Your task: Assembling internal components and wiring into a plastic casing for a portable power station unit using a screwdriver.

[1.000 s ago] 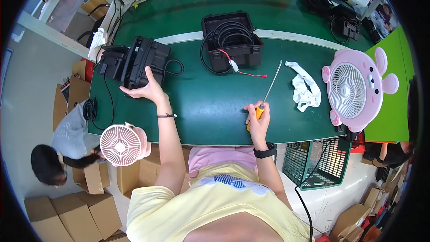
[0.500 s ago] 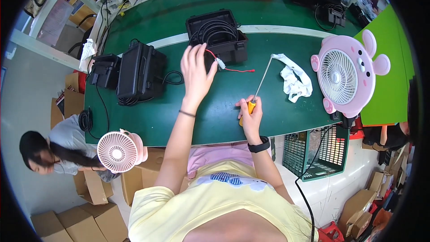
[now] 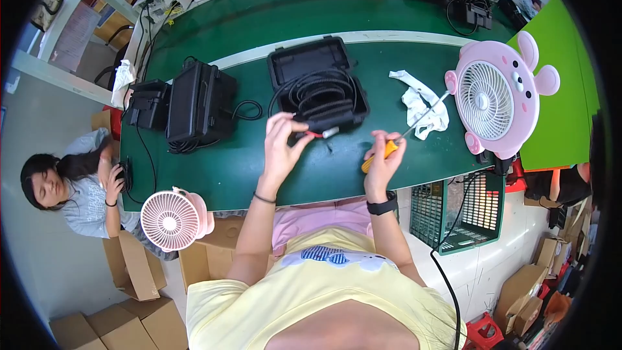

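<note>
My left hand (image 3: 278, 150) is closed in a pinch at the front of an open black plastic case (image 3: 304, 63). Its fingertips hold a thin red wire (image 3: 315, 134), beside which a small white connector (image 3: 330, 132) sticks out to the right. A coiled black cable (image 3: 324, 95) fills the case. Wrapped round the yellow handle of a screwdriver (image 3: 390, 148) is my right hand (image 3: 382, 172); the long shaft points up and right, passing over a crumpled white cloth (image 3: 421, 107) toward the pink fan.
A pink animal-shaped fan (image 3: 499, 100) stands right on the green table (image 3: 227, 185). Black boxes (image 3: 197, 107) with cables sit left. A small pink fan (image 3: 170, 220) is at the near left edge. Another person (image 3: 78, 194) sits left; a green crate (image 3: 457, 214) stands below the right edge.
My left hand has moved nearer me and closed on the red wire. The case has come nearer, its lid farther back. The screwdriver has swung to the right with my right hand.
</note>
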Tool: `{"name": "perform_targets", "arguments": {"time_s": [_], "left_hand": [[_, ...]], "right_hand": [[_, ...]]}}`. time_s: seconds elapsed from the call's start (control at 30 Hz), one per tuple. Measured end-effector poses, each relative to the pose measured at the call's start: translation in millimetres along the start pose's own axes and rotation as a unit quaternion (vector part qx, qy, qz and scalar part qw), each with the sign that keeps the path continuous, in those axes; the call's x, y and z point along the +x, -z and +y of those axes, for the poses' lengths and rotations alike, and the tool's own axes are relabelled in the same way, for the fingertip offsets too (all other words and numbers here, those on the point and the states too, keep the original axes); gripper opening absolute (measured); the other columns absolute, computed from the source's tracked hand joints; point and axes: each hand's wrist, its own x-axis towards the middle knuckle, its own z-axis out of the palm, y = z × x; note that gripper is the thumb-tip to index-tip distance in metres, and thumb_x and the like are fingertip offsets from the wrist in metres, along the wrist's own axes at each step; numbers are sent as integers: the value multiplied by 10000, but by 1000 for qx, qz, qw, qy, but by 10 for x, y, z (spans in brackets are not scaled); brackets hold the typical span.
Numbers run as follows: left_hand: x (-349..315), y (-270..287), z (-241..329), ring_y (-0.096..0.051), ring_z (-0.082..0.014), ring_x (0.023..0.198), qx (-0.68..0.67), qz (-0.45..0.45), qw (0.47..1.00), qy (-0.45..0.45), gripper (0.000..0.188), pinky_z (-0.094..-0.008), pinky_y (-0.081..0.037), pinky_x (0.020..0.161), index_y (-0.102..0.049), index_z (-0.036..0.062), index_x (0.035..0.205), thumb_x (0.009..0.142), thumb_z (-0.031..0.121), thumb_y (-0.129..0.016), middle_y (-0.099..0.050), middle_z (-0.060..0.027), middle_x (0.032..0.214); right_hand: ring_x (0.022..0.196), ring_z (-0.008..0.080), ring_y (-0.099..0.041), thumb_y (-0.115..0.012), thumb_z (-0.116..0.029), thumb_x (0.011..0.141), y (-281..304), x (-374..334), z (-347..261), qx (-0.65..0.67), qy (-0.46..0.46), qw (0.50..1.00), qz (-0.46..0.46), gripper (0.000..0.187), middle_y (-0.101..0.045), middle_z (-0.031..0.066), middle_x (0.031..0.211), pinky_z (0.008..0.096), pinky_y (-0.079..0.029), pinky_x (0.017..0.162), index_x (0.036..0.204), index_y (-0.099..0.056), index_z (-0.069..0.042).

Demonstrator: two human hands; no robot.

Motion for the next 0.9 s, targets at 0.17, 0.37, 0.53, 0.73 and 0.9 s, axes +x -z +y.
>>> {"name": "perform_targets", "arguments": {"time_s": [0.17, 0.37, 0.53, 0.73, 0.9], "left_hand": [[-269, 297, 238, -600, -309, 1098, -99, -131, 986, -3, 302, -412, -501, 890, -696, 46, 882, 637, 73, -871, -662, -90, 919], [2, 499, 594, -592, -226, 851, 79, -92, 989, -85, 358, -357, -499, 692, -751, 158, 945, 642, 308, -869, -616, -13, 930], [340, 246, 730, -379, -369, 1370, 96, -220, 965, -107, 992, -570, -265, 1151, -446, 173, 1464, 608, 429, -879, -395, -162, 1461], [453, 90, 608, -640, -255, 928, 19, -205, 976, -64, 814, -377, -516, 806, -590, 191, 1326, 566, 155, -879, -635, -41, 1057], [346, 266, 499, -631, -255, 879, -23, 58, 998, -29, 521, -348, -533, 781, -734, 117, 1080, 581, 25, -849, -629, -83, 975]], "right_hand": [[711, 31, -470, -628, -20, 944, 199, 285, -220, -55, -24, 994, -92, 267, -596, 148, 1286, 171, -415, 617, 1099, -422, -90], [749, 17, -442, -640, 16, 899, 322, 303, -284, -134, -64, 975, -168, 301, -544, 157, 1390, 174, -432, 713, 1107, -447, -86], [1097, 109, -515, -612, 40, 895, 355, 206, -294, -77, -95, 977, -173, 298, -537, 120, 1320, 248, -415, 964, 1103, -440, -87], [1016, 75, -506, -641, 57, 877, 330, 214, -307, 10, -127, 977, -170, 330, -539, 33, 1134, 220, -416, 927, 1080, -442, -109], [1034, 74, -503, -647, 56, 870, 421, 198, -260, 11, -123, 977, -176, 335, -547, 66, 1230, 216, -408, 915, 1063, -438, -120]]}}
